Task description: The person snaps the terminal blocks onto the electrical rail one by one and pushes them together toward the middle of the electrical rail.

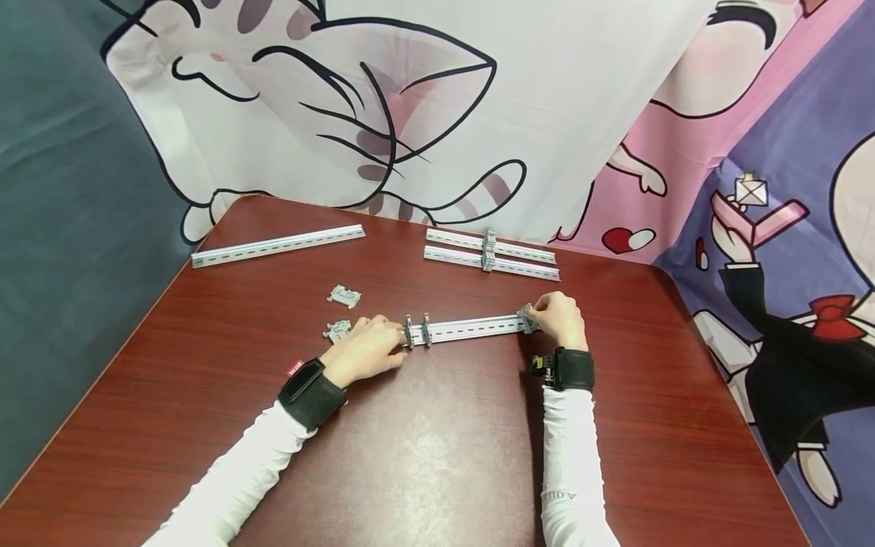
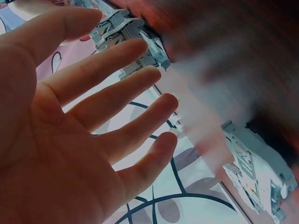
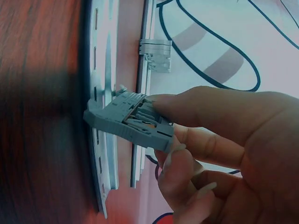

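Note:
My right hand (image 1: pixel 560 320) pinches a grey DIN-rail terminal block (image 3: pixel 131 121) between thumb and fingers. In the right wrist view the block lies tilted across the slotted metal DIN rail (image 3: pixel 99 60), close to the rail's right end. At the rail's left end, my left hand (image 1: pixel 365 348) lies with its fingers loosely extended beside upright terminal blocks (image 1: pixel 427 331) seated there. The left wrist view shows its spread fingers (image 2: pixel 112 98) overlapping those blocks (image 2: pixel 156 49), with nothing gripped. Two loose terminal blocks, one farther back (image 1: pixel 344 296) and one partly behind the left hand (image 1: pixel 337 330), lie nearby.
A longer bare rail (image 1: pixel 279 246) lies at the table's back left. Toward the back right, two parallel rails (image 1: pixel 526 269) are bridged by a row of terminal blocks (image 1: pixel 489 251). Behind the brown table (image 1: pixel 424 448) hangs a printed cartoon cloth (image 1: pixel 581 91).

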A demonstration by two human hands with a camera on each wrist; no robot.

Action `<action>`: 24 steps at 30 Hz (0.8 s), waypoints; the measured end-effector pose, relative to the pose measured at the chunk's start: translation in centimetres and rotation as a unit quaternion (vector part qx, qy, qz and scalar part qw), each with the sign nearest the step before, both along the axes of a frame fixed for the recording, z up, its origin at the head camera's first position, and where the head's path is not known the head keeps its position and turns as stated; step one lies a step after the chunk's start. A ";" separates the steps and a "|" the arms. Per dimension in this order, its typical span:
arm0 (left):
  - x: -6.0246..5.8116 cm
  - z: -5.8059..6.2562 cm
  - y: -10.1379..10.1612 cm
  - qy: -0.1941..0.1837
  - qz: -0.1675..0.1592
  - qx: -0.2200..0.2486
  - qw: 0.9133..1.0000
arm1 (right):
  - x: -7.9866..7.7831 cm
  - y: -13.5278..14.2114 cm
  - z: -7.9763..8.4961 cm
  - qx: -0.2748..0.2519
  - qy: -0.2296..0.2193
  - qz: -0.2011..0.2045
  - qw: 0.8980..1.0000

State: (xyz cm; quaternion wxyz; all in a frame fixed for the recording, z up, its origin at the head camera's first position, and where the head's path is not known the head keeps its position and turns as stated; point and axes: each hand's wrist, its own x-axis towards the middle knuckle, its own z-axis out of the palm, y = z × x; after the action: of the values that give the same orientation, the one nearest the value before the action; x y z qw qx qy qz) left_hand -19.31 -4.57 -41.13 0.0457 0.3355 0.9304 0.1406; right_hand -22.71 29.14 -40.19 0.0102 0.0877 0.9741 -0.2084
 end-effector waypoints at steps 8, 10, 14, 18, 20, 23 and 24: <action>0.1 -0.4 -0.1 -0.003 -0.007 -0.006 1.000 | 0.2 -0.1 -0.3 0.003 -0.001 -0.011 1.000; 0.2 -0.4 -0.1 -0.008 -0.007 -0.009 1.000 | 0.2 -0.2 -0.5 0.003 -0.001 -0.010 1.000; 0.3 -0.4 0.0 -0.020 -0.003 -0.010 1.000 | 0.1 -0.3 -0.8 0.003 0.002 -0.004 1.000; 0.3 -0.4 0.0 -0.026 -0.001 -0.009 1.000 | -0.2 -0.4 -1.0 0.001 0.007 -0.006 1.000; 0.3 -0.3 0.1 -0.025 0.001 -0.007 1.000 | -0.4 -0.4 -1.1 -0.001 0.010 -0.009 1.000; 0.4 -0.4 0.1 -0.020 0.004 -0.004 1.000 | -0.7 -0.6 -1.2 -0.006 0.009 -0.014 1.000; 0.4 -0.4 0.1 -0.018 0.005 -0.004 1.000 | -0.7 -0.7 -1.3 -0.008 0.006 -0.016 1.000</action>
State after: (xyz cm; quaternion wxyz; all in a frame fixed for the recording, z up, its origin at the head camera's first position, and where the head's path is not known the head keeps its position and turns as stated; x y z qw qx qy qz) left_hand -18.88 -4.50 -41.53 0.0633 0.3280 0.9316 0.1435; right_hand -23.44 28.44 -41.48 0.0017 0.1020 0.9709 -0.2169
